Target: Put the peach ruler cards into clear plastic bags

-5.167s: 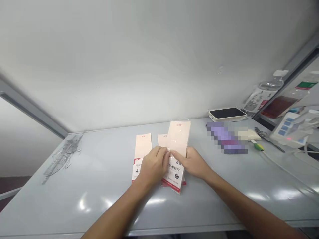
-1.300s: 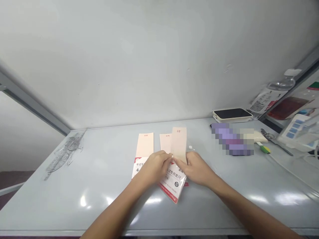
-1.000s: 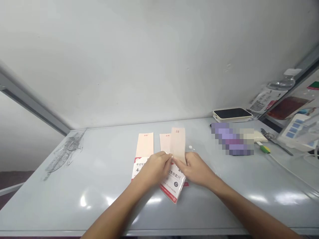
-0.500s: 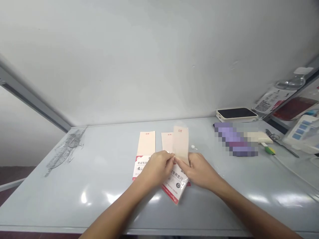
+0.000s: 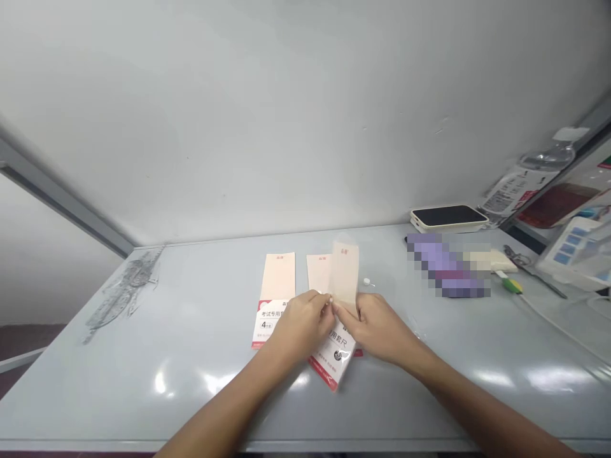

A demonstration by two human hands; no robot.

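Both hands meet over a ruler set packet (image 5: 345, 273), a clear sleeve with a pale pink upper card and a white-and-red lower label, tilted above the table. My right hand (image 5: 379, 324) grips its right side, with the thumb pressed on the front. The fingers of my left hand (image 5: 308, 324) are pinched together at the packet's left edge, close to the right thumb; what lies between those fingertips is too small to make out. Behind the held packet lies a second packet (image 5: 317, 270), partly covered. Left of it, a third packet (image 5: 278, 277) rests flat, its lower right corner behind my left hand.
A small white piece (image 5: 366, 281) with a thin tail lies beyond my right hand. Farther right are a phone (image 5: 449, 217), a blurred purple item (image 5: 442, 264), scissors (image 5: 539, 273), a white cable (image 5: 558, 321) and a leaning plastic bottle (image 5: 544, 162). A sketchy drawing (image 5: 124, 286) marks the table's left.
The view has shifted slightly. My hands stay pinched on the packet in nearly the same place, with only a small change in its lower part.
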